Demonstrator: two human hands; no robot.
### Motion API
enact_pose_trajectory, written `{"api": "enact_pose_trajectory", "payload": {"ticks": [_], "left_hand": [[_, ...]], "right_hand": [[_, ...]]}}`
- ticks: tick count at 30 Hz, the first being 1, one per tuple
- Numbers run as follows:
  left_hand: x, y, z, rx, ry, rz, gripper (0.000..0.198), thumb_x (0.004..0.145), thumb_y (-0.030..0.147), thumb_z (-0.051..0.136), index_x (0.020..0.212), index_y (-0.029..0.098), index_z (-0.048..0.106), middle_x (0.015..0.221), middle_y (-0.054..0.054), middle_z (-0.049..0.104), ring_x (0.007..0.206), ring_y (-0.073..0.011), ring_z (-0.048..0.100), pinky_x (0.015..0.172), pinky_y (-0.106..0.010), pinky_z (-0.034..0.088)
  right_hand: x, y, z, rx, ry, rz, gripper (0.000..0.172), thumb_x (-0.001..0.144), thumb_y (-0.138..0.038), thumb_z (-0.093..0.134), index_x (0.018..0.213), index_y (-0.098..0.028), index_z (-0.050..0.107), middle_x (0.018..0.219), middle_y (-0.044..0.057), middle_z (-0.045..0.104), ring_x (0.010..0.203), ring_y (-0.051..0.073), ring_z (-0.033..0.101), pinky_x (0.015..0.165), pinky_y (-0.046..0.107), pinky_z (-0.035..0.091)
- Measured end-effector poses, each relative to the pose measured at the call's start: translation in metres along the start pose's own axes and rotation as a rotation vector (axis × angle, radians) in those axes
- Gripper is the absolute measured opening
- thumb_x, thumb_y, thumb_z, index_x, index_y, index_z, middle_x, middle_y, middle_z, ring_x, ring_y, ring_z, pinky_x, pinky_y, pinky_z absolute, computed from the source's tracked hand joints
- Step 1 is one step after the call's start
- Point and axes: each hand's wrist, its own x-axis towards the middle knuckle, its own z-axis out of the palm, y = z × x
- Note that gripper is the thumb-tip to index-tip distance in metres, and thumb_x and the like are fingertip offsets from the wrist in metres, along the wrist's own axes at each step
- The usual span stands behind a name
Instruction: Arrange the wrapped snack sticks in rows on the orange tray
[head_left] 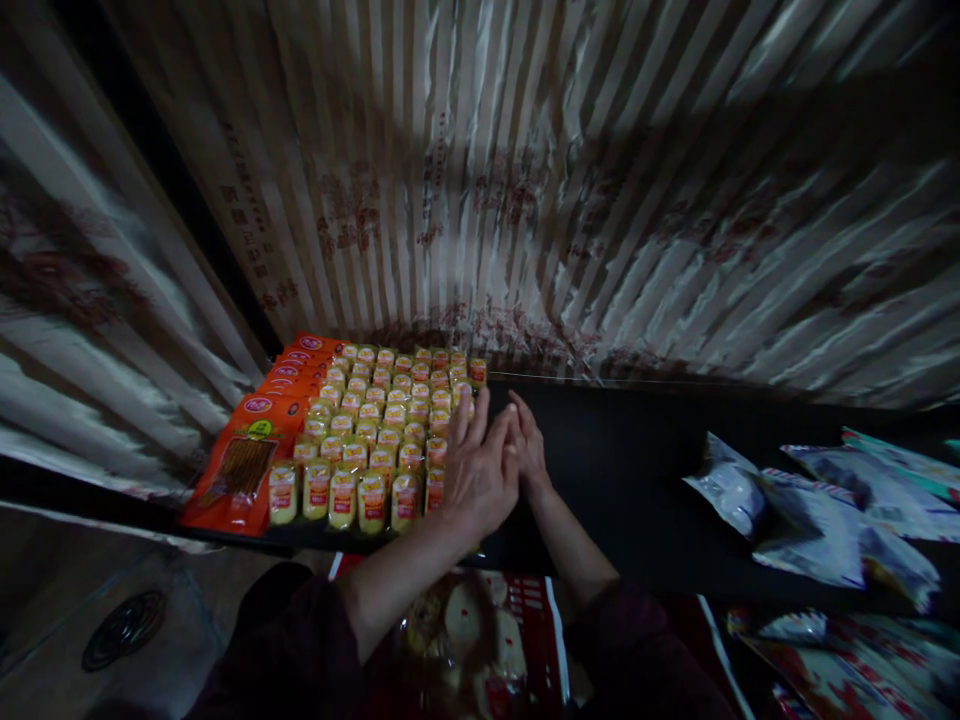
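Note:
Rows of small yellow wrapped packets (pixel 373 500) with red and white labels stand on a black shelf (pixel 615 470). My left hand (pixel 480 475) lies over the right edge of these rows, its fingers stretched forward and apart, and it covers some packets. Close against it on the right is my right hand (pixel 529 445), fingers extended, partly hidden behind the left one. Nothing is visible in either hand. To the left of the yellow packets, a row of orange bags (pixel 259 440) lies overlapped.
Silvery and white bags (pixel 814 530) lie at the shelf's right. Below the shelf are a red-edged package (pixel 559 640) and more colourful packs (pixel 877 660). A pleated, printed curtain (pixel 480 200) hangs behind. A dark coiled object (pixel 124 630) is on the floor at lower left.

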Motion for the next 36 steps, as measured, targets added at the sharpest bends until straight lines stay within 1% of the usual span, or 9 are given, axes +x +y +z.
{"api": "enact_pose_trajectory", "payload": {"ticks": [2,5,8,10,14,19,25,32,36], "left_hand": [[-0.038,-0.019,-0.027,0.234,0.141,0.057,0.048,0.09,0.022,0.042,0.137,0.022,0.045,0.154,-0.007,0.027,0.145,-0.0309,0.004,0.115,-0.057,0.015],[-0.091,-0.059,-0.056,0.485,0.347,0.019,0.055,0.09,0.021,0.041,0.145,0.02,0.033,0.158,-0.009,0.009,0.144,-0.0338,-0.002,0.113,-0.061,0.015],[-0.127,-0.092,-0.071,0.629,0.381,-0.024,0.06,0.09,0.022,0.044,0.148,0.022,0.025,0.158,-0.01,0.003,0.144,-0.0355,0.0,0.112,-0.062,0.015],[-0.139,-0.102,-0.076,0.674,0.353,-0.041,0.062,0.091,0.024,0.045,0.148,0.02,0.023,0.158,-0.012,0.004,0.144,-0.0353,0.001,0.112,-0.06,0.016],[-0.139,-0.103,-0.077,0.71,0.279,-0.045,0.057,0.091,0.029,0.045,0.145,0.018,0.032,0.157,-0.014,0.008,0.144,-0.0343,0.002,0.112,-0.059,0.016],[-0.13,-0.099,-0.07,0.734,0.211,-0.041,0.055,0.09,0.032,0.045,0.142,0.017,0.038,0.156,-0.014,0.014,0.144,-0.0321,0.004,0.114,-0.057,0.014],[-0.129,-0.101,-0.063,0.724,0.213,-0.033,0.058,0.089,0.038,0.047,0.143,0.018,0.038,0.156,-0.015,0.014,0.144,-0.0334,0.004,0.114,-0.056,0.015],[-0.13,-0.109,-0.057,0.717,0.23,-0.018,0.059,0.088,0.041,0.048,0.142,0.02,0.038,0.156,-0.014,0.014,0.144,-0.0333,0.006,0.113,-0.057,0.017],[-0.131,-0.11,-0.058,0.708,0.247,-0.004,0.059,0.088,0.039,0.049,0.143,0.019,0.038,0.157,-0.012,0.013,0.144,-0.0329,0.006,0.114,-0.055,0.016]], "right_hand": [[-0.031,-0.007,-0.007,0.04,-0.018,-0.039,0.057,0.092,-0.051,0.03,0.139,-0.019,0.04,0.145,0.011,0.042,0.135,0.021,0.036,0.114,0.046,0.026],[-0.08,-0.017,-0.007,0.016,-0.04,-0.134,0.06,0.093,-0.049,0.033,0.146,-0.022,0.025,0.152,0.009,0.029,0.141,0.021,0.027,0.115,0.048,0.025],[-0.111,-0.022,0.006,-0.067,-0.077,-0.193,0.067,0.092,-0.05,0.037,0.148,-0.021,0.017,0.155,0.011,0.022,0.143,0.024,0.019,0.115,0.05,0.023],[-0.119,-0.025,0.017,-0.101,-0.084,-0.214,0.071,0.09,-0.053,0.039,0.149,-0.018,0.016,0.154,0.014,0.021,0.143,0.025,0.018,0.115,0.052,0.023],[-0.117,-0.031,0.036,-0.125,-0.065,-0.18,0.073,0.09,-0.054,0.039,0.147,-0.014,0.019,0.152,0.017,0.025,0.142,0.027,0.02,0.114,0.051,0.025],[-0.116,-0.032,0.041,-0.143,-0.038,-0.183,0.07,0.09,-0.053,0.041,0.145,-0.014,0.025,0.149,0.018,0.033,0.139,0.027,0.029,0.112,0.049,0.03],[-0.115,-0.029,0.04,-0.197,-0.049,-0.201,0.071,0.088,-0.056,0.042,0.144,-0.014,0.029,0.15,0.017,0.03,0.141,0.027,0.025,0.112,0.048,0.03],[-0.111,-0.03,0.04,-0.165,-0.099,-0.225,0.066,0.087,-0.057,0.044,0.139,-0.016,0.039,0.146,0.016,0.038,0.138,0.027,0.032,0.111,0.046,0.032],[-0.112,-0.03,0.039,-0.165,-0.085,-0.195,0.069,0.087,-0.058,0.042,0.141,-0.015,0.035,0.148,0.017,0.033,0.139,0.028,0.03,0.11,0.048,0.033]]}}
